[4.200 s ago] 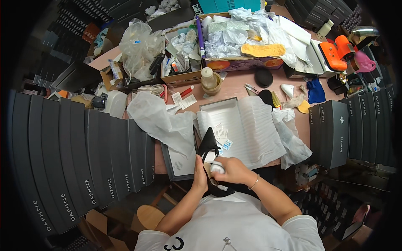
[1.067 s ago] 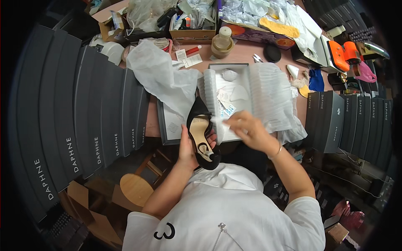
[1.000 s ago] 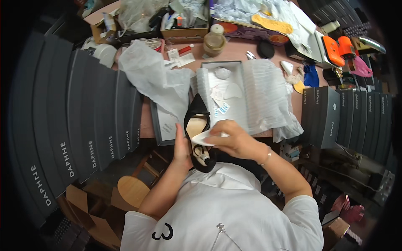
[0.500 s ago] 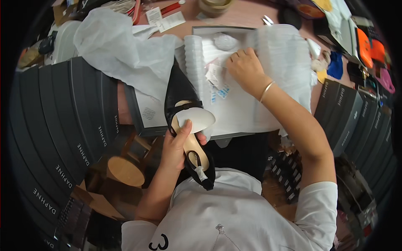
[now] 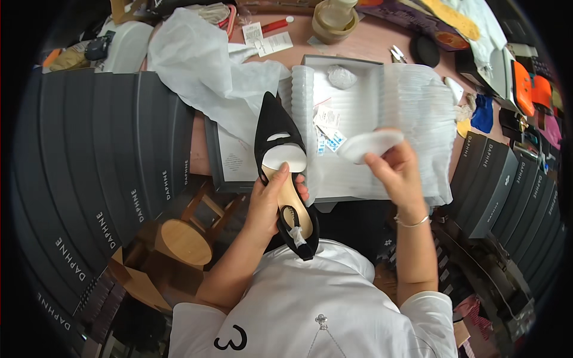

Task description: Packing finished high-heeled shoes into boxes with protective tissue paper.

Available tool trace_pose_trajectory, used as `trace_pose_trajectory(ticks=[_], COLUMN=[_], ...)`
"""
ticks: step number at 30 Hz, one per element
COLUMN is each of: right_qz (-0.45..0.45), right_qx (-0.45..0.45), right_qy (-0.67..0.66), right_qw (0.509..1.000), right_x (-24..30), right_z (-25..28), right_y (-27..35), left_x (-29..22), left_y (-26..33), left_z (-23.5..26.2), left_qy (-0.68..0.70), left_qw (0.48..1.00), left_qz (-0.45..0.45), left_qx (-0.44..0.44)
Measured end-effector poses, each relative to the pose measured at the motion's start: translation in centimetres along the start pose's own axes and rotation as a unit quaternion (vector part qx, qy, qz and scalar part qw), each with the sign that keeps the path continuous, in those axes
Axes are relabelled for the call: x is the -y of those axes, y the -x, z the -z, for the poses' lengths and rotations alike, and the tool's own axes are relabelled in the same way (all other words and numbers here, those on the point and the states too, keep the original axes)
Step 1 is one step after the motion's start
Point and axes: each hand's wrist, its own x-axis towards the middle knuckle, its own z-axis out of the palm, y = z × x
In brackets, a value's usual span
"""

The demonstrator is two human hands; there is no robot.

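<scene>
My left hand [image 5: 265,203] grips a black pointed slingback shoe [image 5: 274,116], toe pointing away from me and beige insole facing up. A white rounded pad [image 5: 284,156] lies in the front of its opening, with my thumb at its near edge. Clear wrap covers part of the strap near the heel. In my right hand [image 5: 400,179], a white oval pad [image 5: 371,145] is pinched between thumb and fingers above the open shoebox [image 5: 341,60]. The box holds paper tags [image 5: 328,118], a crumpled clear ball [image 5: 341,77] and a ribbed white padding sheet [image 5: 415,95] folded over its right side.
Dark shoeboxes stand in rows at left [image 5: 113,131] and right [image 5: 486,179]. White tissue paper [image 5: 203,53] covers part of a box lid [image 5: 239,170]. A bowl [image 5: 334,24], small scissors [image 5: 397,55] and orange items [image 5: 523,86] lie farther back. A wooden stool [image 5: 185,241] is below left.
My right hand has come out of the box toward me and now holds a white oval pad. The shoe in my left hand has turned more upright in view, its pad sitting deeper in the opening.
</scene>
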Motion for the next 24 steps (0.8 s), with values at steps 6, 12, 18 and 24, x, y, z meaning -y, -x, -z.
trace_pose_trajectory(ticks=[6,12,18,24], right_qz=[0.241,-0.038,0.044,0.246], right_qx=[-0.128,0.042,0.186,0.176], right_qy=[0.526,0.155,0.351,0.642], right_qw=[0.805,0.986,0.917,0.704], right_x=[-4.5,-0.9,1.9,3.2], right_z=[-0.6,-9.3,-4.7,-10.6], right_y=[0.4,2.4,5.7,5.3], left_x=[-1.5,-0.3,-3.2,-0.9], left_y=[1.8,2.3,3.3,4.8], left_z=[-0.1,1.1,2.8,4.3], left_qy=[0.014,-0.039,0.056,-0.072], left_qw=[0.997,0.98,0.975,0.962], left_qz=[-0.063,-0.151,-0.054,0.04], left_qx=[0.039,0.122,0.207,0.259])
